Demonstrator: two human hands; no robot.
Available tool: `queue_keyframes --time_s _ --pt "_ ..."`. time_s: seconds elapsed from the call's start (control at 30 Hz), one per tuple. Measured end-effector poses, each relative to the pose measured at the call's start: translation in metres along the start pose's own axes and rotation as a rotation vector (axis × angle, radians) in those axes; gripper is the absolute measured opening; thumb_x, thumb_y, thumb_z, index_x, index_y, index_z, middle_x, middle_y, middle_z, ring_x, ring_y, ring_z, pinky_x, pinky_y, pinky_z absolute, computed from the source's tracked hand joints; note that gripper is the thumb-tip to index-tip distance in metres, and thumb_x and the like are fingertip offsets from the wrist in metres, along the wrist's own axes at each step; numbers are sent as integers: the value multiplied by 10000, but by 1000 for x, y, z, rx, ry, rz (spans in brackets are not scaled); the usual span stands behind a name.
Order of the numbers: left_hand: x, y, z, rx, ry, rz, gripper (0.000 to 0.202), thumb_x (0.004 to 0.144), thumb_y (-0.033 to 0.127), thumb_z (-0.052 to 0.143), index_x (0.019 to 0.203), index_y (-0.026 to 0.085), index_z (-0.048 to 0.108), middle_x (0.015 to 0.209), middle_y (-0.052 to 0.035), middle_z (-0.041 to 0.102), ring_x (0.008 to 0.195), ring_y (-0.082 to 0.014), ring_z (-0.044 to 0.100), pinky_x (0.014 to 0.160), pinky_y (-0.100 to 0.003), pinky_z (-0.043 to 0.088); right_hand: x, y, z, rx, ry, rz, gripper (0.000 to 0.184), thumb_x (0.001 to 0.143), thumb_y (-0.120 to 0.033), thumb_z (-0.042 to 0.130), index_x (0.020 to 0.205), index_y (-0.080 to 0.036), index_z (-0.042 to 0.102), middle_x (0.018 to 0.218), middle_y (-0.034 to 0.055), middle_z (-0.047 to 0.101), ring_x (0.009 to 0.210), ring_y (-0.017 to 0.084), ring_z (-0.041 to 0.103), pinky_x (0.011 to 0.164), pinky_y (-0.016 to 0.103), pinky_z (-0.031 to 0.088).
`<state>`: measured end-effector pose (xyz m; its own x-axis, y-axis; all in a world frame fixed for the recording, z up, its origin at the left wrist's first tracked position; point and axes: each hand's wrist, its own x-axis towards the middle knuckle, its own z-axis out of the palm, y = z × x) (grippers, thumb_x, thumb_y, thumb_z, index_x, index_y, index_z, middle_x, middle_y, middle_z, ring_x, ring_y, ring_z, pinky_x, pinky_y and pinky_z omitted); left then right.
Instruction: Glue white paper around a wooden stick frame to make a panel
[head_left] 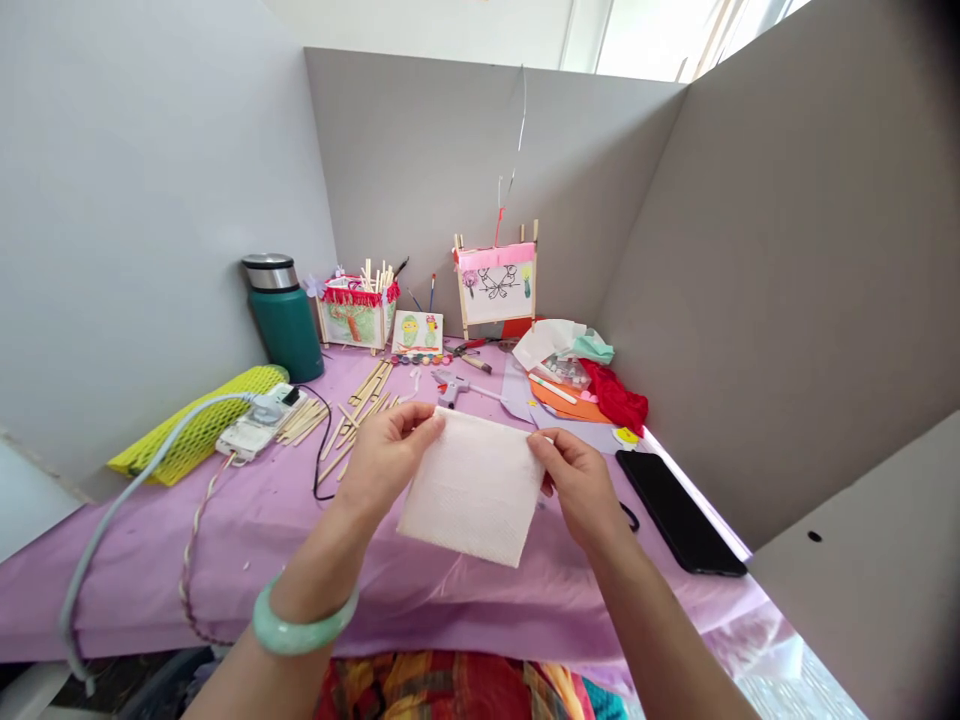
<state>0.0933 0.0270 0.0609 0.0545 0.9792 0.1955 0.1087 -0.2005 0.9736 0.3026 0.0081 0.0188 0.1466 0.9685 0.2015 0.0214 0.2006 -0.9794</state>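
A square white paper napkin [472, 490] with a dimpled texture hangs in front of me above the lilac tablecloth [247, 530]. My left hand [386, 465] pinches its upper left edge between thumb and fingers. My right hand [577, 490] grips its upper right corner. A pale green bangle [304, 618] circles my left wrist. Loose wooden craft sticks [352, 425] lie just beyond my left hand, and a hot glue gun [454, 388] lies beyond the napkin.
Grey partition walls [465, 170] enclose the table on three sides. A black smartphone [679, 510] lies near the right edge. A green flask [283, 318], a power strip [255, 425], craft frames [496, 283] and red cloth [615, 395] stand around. A grey cable [120, 510] trails off the left.
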Motion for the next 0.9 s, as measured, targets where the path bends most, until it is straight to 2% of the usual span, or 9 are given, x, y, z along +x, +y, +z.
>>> queue_keyframes --time_s 0.07,0.13,0.2,0.27,0.33,0.4,0.5,0.6,0.9 --pt "13 -13 3 179 -9 -22 290 785 395 531 801 136 661 658 -19 623 564 -131 544 496 -214 381 12 9 2 -132 10 18 366 815 -518 549 854 -161 621 575 -41 496 467 93 401 422 212 295" --pt "24 -28 5 480 -9 -14 346 839 382 443 779 129 671 623 -36 617 576 -160 561 516 -240 384 23 21 3 -360 32 -14 425 857 -519 449 921 -143 637 615 -10 565 491 121 467 445 235 351" --pt "31 -42 6 661 -4 15 348 853 349 436 754 124 683 655 -70 637 669 -206 598 598 -279 413 32 33 3 -515 50 -59 394 856 -465 453 937 -137 656 717 32 636 589 155 548 539 274 426" --pt "30 -52 6 717 6 46 298 848 305 464 818 120 696 782 -110 671 814 -250 615 720 -319 428 37 43 1 -618 66 -108 300 823 -371 522 959 -146 667 890 74 664 752 188 592 705 324 459" --pt "24 -59 6 776 13 80 278 855 263 472 967 127 687 951 -130 673 931 -266 603 818 -346 419 39 47 1 -729 72 -163 264 811 -283 543 1009 -156 664 1056 104 634 934 217 574 866 364 416" --pt "14 -63 6 849 5 117 294 868 241 473 1077 144 656 1062 -125 648 982 -261 594 864 -355 416 39 46 2 -824 43 -208 250 832 -229 519 1025 -167 664 1109 106 613 1038 224 535 937 361 370" --pt "2 -71 8 922 -21 160 295 880 235 481 1125 161 630 1107 -101 625 967 -240 608 868 -347 438 40 43 8 -932 -63 -241 208 846 -183 508 955 -194 685 1017 65 650 1001 197 548 896 308 378" --pt "-4 -80 10 910 -23 164 259 883 221 484 1084 164 638 1086 -80 628 917 -216 626 849 -331 459 45 44 17 -1018 -143 -261 187 847 -182 526 935 -209 690 973 47 662 960 187 556 843 287 377" --pt "-9 -89 13 965 -1 221 211 898 209 468 992 182 655 1042 -55 630 893 -194 635 802 -301 471 50 55 34 -1089 -160 -279 194 887 -184 461 823 -180 643 935 90 644 907 212 553 851 342 328"
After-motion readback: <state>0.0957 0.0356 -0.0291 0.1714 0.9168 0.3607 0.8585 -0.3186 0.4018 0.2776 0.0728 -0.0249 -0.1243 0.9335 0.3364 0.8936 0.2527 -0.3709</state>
